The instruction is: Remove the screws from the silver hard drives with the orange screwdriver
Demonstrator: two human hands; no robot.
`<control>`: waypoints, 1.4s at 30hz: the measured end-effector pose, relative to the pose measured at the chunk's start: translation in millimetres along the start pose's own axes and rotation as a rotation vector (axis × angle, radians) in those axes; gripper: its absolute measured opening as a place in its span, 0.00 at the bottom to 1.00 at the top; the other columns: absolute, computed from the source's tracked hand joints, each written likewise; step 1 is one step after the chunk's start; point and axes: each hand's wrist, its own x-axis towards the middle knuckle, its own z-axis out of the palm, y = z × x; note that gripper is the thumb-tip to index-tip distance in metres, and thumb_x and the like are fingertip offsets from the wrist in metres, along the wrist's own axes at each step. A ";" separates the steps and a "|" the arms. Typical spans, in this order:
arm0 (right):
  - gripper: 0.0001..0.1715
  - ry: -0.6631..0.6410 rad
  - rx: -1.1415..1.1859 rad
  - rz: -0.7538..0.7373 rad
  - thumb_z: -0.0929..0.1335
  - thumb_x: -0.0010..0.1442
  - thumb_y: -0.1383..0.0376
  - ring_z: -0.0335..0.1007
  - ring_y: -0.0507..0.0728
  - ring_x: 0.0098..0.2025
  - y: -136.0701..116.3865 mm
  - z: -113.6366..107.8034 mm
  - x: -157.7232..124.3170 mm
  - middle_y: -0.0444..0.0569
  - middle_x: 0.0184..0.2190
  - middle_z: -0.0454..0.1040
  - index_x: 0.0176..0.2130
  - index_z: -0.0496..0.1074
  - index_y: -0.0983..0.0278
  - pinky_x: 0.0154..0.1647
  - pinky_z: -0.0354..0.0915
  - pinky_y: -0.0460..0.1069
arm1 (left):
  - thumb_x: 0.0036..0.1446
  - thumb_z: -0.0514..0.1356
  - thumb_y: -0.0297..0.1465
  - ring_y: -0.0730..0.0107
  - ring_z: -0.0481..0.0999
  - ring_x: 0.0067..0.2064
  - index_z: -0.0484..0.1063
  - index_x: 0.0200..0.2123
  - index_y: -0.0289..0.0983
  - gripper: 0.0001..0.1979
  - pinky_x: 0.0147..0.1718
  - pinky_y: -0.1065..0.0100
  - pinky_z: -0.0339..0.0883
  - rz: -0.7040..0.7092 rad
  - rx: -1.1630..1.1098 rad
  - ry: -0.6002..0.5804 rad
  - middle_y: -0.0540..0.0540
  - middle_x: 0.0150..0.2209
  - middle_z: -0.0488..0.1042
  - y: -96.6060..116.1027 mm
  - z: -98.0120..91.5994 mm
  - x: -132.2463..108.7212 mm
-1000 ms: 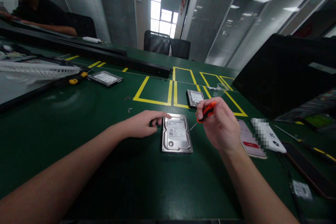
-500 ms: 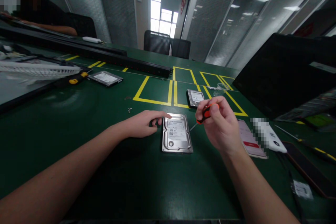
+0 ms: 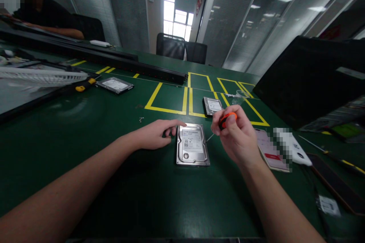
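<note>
Hard drive, silver metal, rectangular, white printed label uppermost point(image 3: 192, 144): lies flat on the dark green table point(image 3: 159, 197), centrally before the seated worker, long axis running from near side to far. Entries follow, left to right.

Black-cased drive with a pale label point(image 3: 115, 84): flat, far left, well apart from both hands.

Small loose screws, bright metal point(image 3: 141, 119): a little cluster just beyond the left hand point(image 3: 155, 134).

Left hand: the nearer of the two, touching. Index finger extended onto the drive's far left corner; remaining fingers loosely curled beside its left edge, clasping nothing.

Right hand point(image 3: 238, 136): to the right of the drive, apart from it. Fingers clamped round the orange-and-black handle of a thin-shafted screwdriver point(image 3: 227, 120). Governing relation: the drive lies left of and slightly nearer than these fingers; the shaft slants down leftward to its right long edge, about midway along. Whether the tip sits in a screw, too small to tell.

Pink-screened phone, pale-edged point(image 3: 272, 150): flat, right of the right wrist.
</note>
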 end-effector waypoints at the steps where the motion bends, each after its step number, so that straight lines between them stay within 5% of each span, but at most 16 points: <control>1: 0.18 0.000 0.003 -0.004 0.73 0.65 0.51 0.60 0.52 0.27 0.7 0.1 -0.1 0.43 0.33 0.73 0.39 0.64 0.57 0.30 0.58 0.50 | 0.55 0.58 0.24 0.68 0.73 0.39 0.60 0.69 0.45 0.38 0.38 0.68 0.65 -0.015 -0.014 -0.001 0.48 0.44 0.73 0.4 0.2 -0.2; 6: 0.19 0.034 -0.003 -0.038 0.73 0.65 0.49 0.59 0.52 0.27 -3.4 -0.9 0.1 0.43 0.33 0.72 0.39 0.64 0.56 0.29 0.57 0.51 | 0.58 0.59 0.28 0.68 0.74 0.39 0.52 0.72 0.41 0.39 0.38 0.66 0.67 -0.096 0.014 0.039 0.45 0.47 0.75 1.2 -5.9 -3.2; 13: 0.15 0.172 -0.030 -0.171 0.73 0.65 0.51 0.62 0.55 0.29 -9.5 -8.4 3.6 0.45 0.32 0.73 0.40 0.68 0.55 0.29 0.57 0.52 | 0.64 0.57 0.34 0.59 0.76 0.44 0.73 0.53 0.38 0.16 0.41 0.62 0.66 -0.345 0.470 0.338 0.42 0.46 0.78 -17.0 -62.9 -30.0; 18: 0.13 0.254 -0.329 -0.272 0.73 0.67 0.54 0.65 0.56 0.30 2.8 -10.4 1.2 0.46 0.33 0.73 0.41 0.67 0.56 0.31 0.60 0.53 | 0.62 0.58 0.33 0.58 0.77 0.42 0.76 0.43 0.39 0.10 0.38 0.63 0.67 -0.598 0.521 0.252 0.42 0.42 0.80 -36.6 -96.4 -58.0; 26: 0.14 0.202 -0.622 -0.276 0.74 0.65 0.56 0.69 0.58 0.35 16.5 -15.2 -6.1 0.46 0.36 0.73 0.43 0.66 0.55 0.35 0.64 0.55 | 0.64 0.58 0.37 0.63 0.76 0.38 0.76 0.47 0.40 0.12 0.35 0.67 0.65 -0.547 0.370 0.154 0.45 0.40 0.79 -50.5 -86.0 -56.1; 37: 0.15 0.207 -0.650 -0.294 0.74 0.65 0.57 0.70 0.57 0.35 16.0 -15.6 -4.7 0.46 0.37 0.73 0.43 0.66 0.57 0.35 0.64 0.55 | 0.65 0.58 0.36 0.64 0.74 0.37 0.76 0.42 0.39 0.10 0.35 0.67 0.63 -0.518 0.334 0.108 0.45 0.39 0.78 -56.1 -77.4 -48.1; 42: 0.14 0.199 -0.658 -0.313 0.73 0.66 0.57 0.70 0.56 0.36 14.2 -13.8 -4.3 0.46 0.37 0.72 0.43 0.65 0.57 0.37 0.64 0.54 | 0.67 0.57 0.38 0.63 0.74 0.39 0.75 0.42 0.39 0.11 0.38 0.66 0.64 -0.485 0.332 0.130 0.45 0.41 0.77 -31.9 -80.7 -48.1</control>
